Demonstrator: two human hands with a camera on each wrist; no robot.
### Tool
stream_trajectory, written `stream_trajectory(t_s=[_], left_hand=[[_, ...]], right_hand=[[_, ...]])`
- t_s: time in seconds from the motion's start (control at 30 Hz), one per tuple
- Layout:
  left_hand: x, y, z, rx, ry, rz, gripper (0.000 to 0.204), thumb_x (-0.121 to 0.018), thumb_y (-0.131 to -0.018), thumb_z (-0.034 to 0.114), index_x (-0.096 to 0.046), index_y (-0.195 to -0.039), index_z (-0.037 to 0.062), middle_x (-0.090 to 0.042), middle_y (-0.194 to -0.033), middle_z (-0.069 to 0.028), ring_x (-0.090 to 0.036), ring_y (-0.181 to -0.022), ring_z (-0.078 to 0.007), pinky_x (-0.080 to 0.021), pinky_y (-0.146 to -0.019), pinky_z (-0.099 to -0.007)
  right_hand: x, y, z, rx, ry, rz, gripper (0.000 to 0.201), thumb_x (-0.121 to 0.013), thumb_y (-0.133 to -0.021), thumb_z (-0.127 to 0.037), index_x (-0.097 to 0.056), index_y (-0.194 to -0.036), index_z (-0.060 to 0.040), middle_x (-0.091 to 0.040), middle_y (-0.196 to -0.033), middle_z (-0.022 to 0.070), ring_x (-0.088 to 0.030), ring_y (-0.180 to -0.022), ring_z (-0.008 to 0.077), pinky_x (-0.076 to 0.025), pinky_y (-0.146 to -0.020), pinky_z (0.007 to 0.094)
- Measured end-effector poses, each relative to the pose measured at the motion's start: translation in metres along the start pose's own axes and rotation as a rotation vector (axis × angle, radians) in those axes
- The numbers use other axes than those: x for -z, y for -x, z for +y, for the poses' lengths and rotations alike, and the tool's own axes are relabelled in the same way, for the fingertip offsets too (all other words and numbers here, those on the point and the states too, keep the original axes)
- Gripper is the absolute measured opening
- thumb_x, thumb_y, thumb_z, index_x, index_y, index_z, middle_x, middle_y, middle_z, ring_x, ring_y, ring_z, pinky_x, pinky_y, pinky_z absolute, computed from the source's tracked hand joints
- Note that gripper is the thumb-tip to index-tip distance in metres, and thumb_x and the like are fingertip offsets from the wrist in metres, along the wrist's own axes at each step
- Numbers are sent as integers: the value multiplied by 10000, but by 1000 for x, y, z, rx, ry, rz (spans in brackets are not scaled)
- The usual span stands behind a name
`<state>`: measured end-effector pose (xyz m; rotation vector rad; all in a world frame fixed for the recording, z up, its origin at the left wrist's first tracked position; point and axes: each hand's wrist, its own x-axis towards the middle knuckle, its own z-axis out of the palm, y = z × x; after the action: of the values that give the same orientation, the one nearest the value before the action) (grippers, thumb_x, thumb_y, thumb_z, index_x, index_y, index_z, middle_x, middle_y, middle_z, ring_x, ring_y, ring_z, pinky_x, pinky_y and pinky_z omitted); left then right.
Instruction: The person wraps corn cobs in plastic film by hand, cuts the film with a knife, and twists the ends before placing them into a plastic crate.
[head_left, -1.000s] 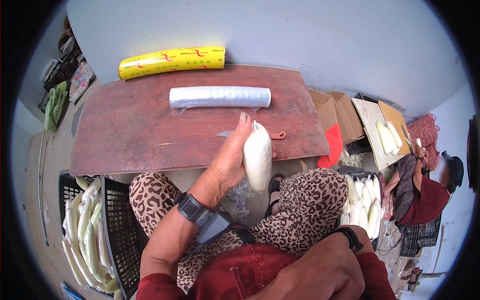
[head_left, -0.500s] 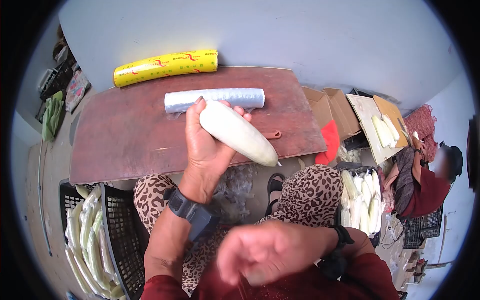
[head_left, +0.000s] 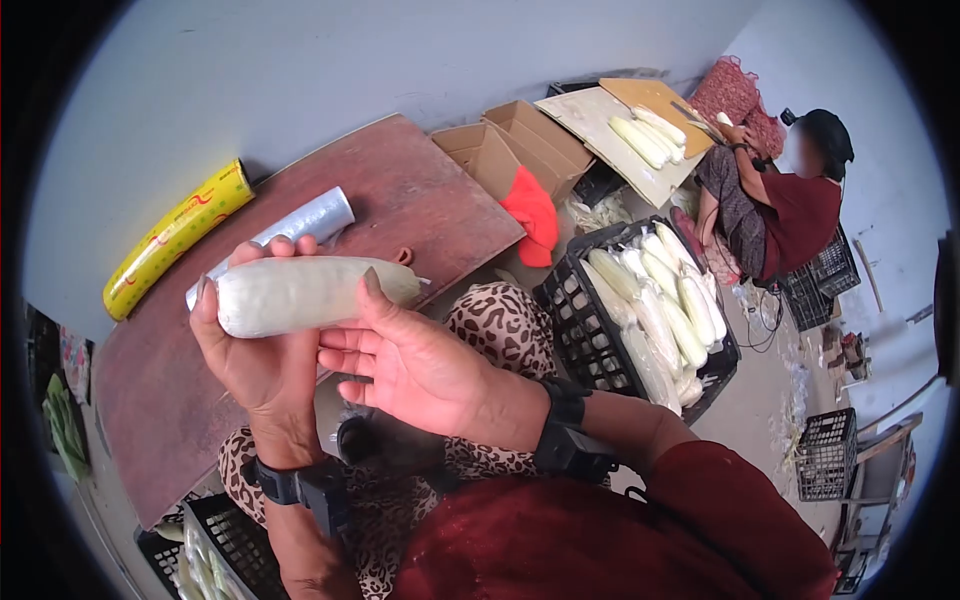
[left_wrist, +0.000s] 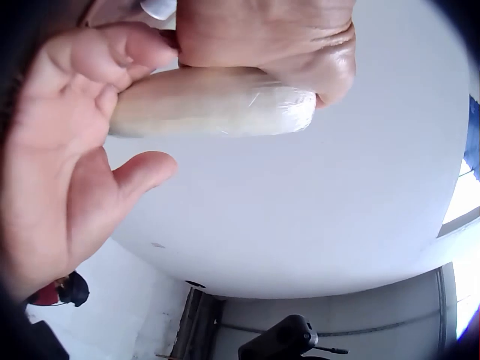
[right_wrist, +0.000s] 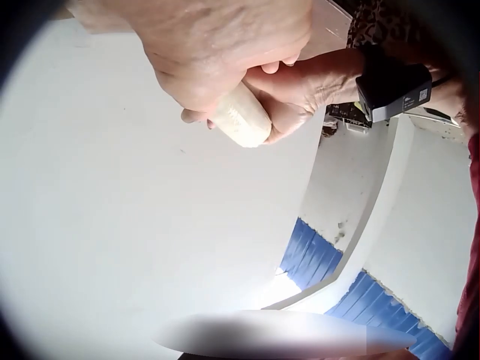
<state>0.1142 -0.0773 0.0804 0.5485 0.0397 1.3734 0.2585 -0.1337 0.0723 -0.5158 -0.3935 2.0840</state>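
Observation:
A thick white radish-like vegetable lies sideways across the left palm in the head view. My left hand grips it near its left end, thumb in front and fingertips showing behind. Shiny clear film covers one end in the left wrist view. My right hand is at the other end, palm turned up and fingers loosely spread, its thumb overlapping the vegetable in the head view. Behind the hands, a roll of clear film lies on the reddish table.
A yellow printed roll lies along the table's back edge. The knife's brown handle shows past the vegetable. On the right stands a black crate of wrapped pale vegetables. Beyond it, another person works beside a board.
The head view has turned right. The left hand has rolled the vegetable from upright to sideways, and the right hand has come up from the lap to its right end.

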Motion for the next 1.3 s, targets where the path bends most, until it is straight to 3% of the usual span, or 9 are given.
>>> stream_trajectory(t_s=[0.2,0.47,0.57,0.67,0.73,0.8,0.97,1.1,1.3], left_hand=[[-26,9,-28,-155,-725,-137,346,-523,-917,336,-553,-986,-1,-583,-1087,-148,-504,-1215,-319,-325,-1084,-467],[-37,14,-76,-157,-835,-188,247,-554,-959,234,-588,-1047,6,-617,-1130,-138,-520,-1201,-250,-355,-1061,-391],[-23,13,-75,-42,-883,-122,255,-552,-969,252,-601,-1043,13,-643,-1076,-125,-544,-1156,-217,-365,-1044,-363],[-18,12,-71,41,-993,-87,227,-529,-987,244,-593,-1012,28,-647,-936,-70,-599,-949,-155,-428,-929,-324],[-17,14,-69,119,-990,-45,208,-551,-978,233,-602,-984,31,-641,-894,-51,-592,-912,-138,-430,-893,-302],[-15,14,-71,150,-983,-39,155,-575,-968,186,-601,-948,34,-624,-851,-21,-570,-852,-105,-434,-847,-269],[-7,15,-77,283,-1028,-75,110,-582,-963,126,-588,-920,25,-602,-830,19,-524,-788,-49,-432,-762,-214],[-1,14,-81,271,-1071,-52,101,-581,-958,104,-584,-902,20,-594,-818,29,-511,-771,-42,-426,-723,-202],[9,10,-87,245,-1097,-8,116,-579,-958,101,-579,-878,17,-584,-792,34,-512,-740,-45,-428,-692,-198]], right_hand=[[-9,12,-39,194,-82,-58,480,-628,-886,-533,-507,-1190,-181,-512,-1147,5,-490,-1080,171,-397,-872,368],[35,37,-72,263,-103,-48,317,-588,-951,-330,-500,-1153,-102,-591,-1105,78,-586,-1067,245,-464,-952,454],[62,71,-114,307,172,157,401,-590,-944,-265,-442,-1238,-36,-607,-1081,211,-631,-1000,359,-507,-908,502],[103,119,-165,369,749,369,503,-649,-908,-274,-431,-1266,2,-617,-1047,185,-642,-974,284,-526,-875,412],[132,148,-195,390,1235,743,514,-727,-804,-313,-531,-1157,5,-641,-973,130,-651,-872,238,-519,-809,372],[160,177,-228,203,1886,1044,589,-762,-718,-334,-551,-1147,9,-664,-987,169,-659,-901,284,-505,-832,388],[245,216,-261,20,2091,1286,598,-759,-699,-354,-564,-1149,-13,-662,-1066,224,-645,-999,361,-495,-858,424],[255,203,-255,-334,2085,1390,660,-733,-716,-347,-497,-1257,-49,-619,-1180,216,-591,-1129,350,-458,-920,504],[275,176,-252,-412,2134,1384,654,-725,-745,-341,-474,-1288,-76,-569,-1255,199,-560,-1166,363,-408,-949,565]])
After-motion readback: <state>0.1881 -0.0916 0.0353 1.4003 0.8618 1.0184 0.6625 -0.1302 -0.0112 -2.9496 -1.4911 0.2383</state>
